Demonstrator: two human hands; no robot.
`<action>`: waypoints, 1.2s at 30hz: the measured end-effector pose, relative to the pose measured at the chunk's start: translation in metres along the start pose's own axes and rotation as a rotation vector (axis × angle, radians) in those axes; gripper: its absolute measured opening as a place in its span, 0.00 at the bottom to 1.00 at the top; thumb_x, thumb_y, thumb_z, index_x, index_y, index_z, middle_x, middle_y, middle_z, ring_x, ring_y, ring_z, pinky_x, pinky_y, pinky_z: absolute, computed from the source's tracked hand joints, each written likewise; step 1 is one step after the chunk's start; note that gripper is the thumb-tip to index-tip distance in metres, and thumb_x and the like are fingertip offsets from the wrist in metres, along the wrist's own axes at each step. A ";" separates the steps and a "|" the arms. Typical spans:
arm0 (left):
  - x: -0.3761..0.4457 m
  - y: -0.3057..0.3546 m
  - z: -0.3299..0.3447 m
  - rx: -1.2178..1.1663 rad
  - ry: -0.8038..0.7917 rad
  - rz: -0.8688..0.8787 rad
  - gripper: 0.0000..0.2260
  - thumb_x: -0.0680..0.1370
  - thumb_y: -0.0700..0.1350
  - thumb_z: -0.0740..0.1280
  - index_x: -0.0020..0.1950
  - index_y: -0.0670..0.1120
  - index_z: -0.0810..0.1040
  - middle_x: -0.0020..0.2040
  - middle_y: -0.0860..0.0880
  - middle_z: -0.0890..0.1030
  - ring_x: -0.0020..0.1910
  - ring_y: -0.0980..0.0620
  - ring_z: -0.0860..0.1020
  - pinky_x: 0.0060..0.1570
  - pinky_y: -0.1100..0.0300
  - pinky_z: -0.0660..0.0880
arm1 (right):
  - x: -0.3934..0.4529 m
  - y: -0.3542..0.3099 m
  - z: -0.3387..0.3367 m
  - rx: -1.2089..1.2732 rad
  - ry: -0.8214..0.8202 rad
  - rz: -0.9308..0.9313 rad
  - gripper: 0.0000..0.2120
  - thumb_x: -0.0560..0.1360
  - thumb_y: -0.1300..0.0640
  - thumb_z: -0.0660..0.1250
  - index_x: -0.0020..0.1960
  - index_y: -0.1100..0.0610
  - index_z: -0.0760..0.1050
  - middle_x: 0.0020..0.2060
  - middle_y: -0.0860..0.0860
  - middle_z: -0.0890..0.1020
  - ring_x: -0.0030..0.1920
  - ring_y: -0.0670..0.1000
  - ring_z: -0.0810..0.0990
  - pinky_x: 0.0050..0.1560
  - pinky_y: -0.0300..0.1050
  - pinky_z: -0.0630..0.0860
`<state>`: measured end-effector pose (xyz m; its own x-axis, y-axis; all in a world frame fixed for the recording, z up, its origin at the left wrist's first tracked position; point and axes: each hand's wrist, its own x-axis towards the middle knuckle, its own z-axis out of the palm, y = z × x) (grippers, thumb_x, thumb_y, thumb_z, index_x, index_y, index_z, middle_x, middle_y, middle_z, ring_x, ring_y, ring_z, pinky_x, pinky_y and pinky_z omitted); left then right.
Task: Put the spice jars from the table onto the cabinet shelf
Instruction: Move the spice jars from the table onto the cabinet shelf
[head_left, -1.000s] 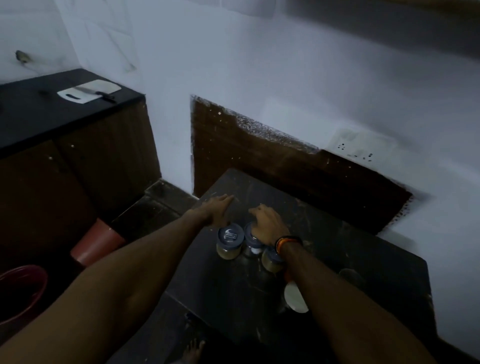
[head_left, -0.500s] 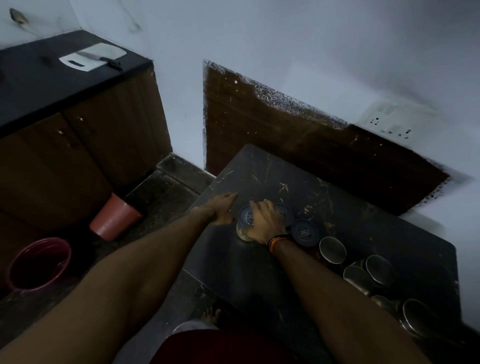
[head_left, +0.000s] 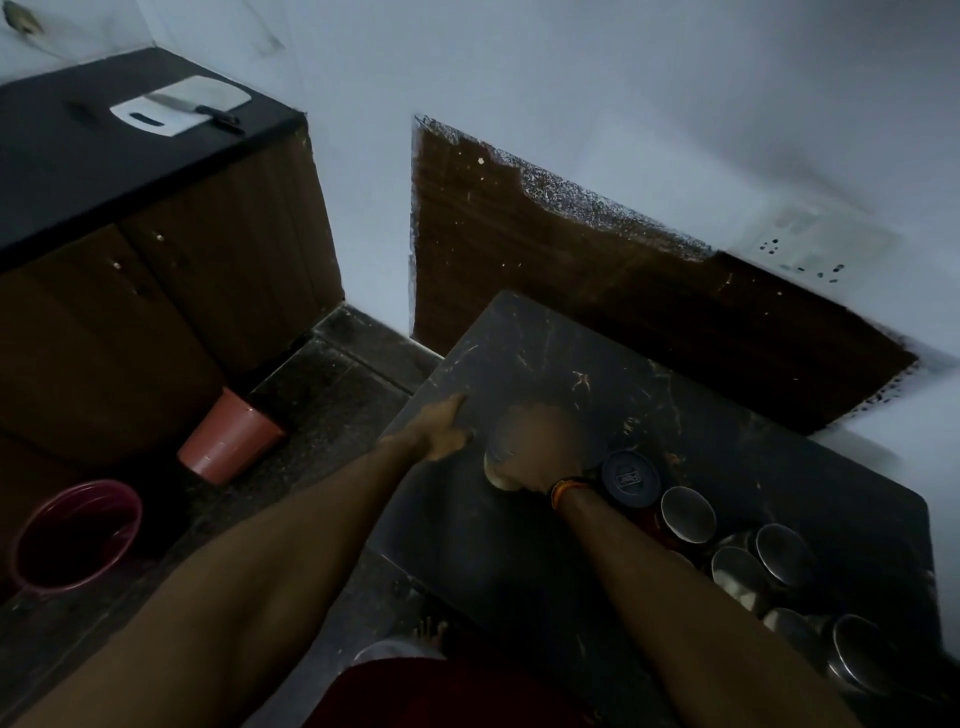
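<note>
though motion blur smears the right hand (head_left: 530, 447), a spice jar (head_left: 500, 475) shows beneath it at the near-left part of the dark table (head_left: 545, 343) — only its pale lower side and a bit of lid peek out from under the palm. the hand lies over the jar's top, but the blur hides whether its fingers curl round it; i cannot tell. the left hand (head_left: 447, 428) rests just beside the jar on its left, fingers fairly straight and flat on the tabletop near the table's left edge. just right of the right wrist stands another jar with a dark blue lid (head_left: 629, 478), and beyond it a cluster of steel tins (head_left: 779, 561) runs toward the right — all on the same table. on the floor to the left sit an overturned orange pot (head_left: 228, 441) and a red bucket (head_left: 72, 535).
</note>
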<state>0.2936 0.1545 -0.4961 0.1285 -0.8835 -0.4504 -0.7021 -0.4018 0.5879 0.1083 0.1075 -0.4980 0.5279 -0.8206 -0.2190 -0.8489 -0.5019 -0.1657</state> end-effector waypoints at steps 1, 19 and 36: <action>-0.001 -0.002 0.000 -0.051 0.017 -0.018 0.32 0.80 0.51 0.67 0.80 0.45 0.58 0.77 0.42 0.65 0.74 0.44 0.67 0.72 0.48 0.65 | 0.001 0.000 -0.007 0.068 -0.013 0.010 0.43 0.65 0.37 0.73 0.74 0.53 0.65 0.64 0.55 0.72 0.65 0.58 0.69 0.64 0.53 0.71; -0.002 0.081 -0.001 -1.636 -0.431 -0.146 0.27 0.80 0.62 0.57 0.69 0.43 0.73 0.63 0.31 0.78 0.61 0.34 0.78 0.55 0.43 0.79 | 0.000 0.066 -0.148 0.829 0.159 -0.142 0.43 0.61 0.53 0.84 0.72 0.45 0.70 0.67 0.45 0.74 0.64 0.45 0.76 0.61 0.49 0.79; -0.004 0.216 -0.011 -1.638 -0.226 0.416 0.28 0.68 0.36 0.74 0.67 0.45 0.71 0.62 0.38 0.78 0.58 0.36 0.80 0.63 0.34 0.73 | -0.026 0.123 -0.216 1.385 0.515 -0.025 0.25 0.67 0.49 0.77 0.63 0.53 0.80 0.58 0.54 0.83 0.58 0.56 0.82 0.54 0.48 0.81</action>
<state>0.1492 0.0682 -0.3595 -0.0592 -0.9938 -0.0936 0.7601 -0.1057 0.6412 -0.0155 0.0082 -0.3048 0.2233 -0.9689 0.1062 0.0167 -0.1051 -0.9943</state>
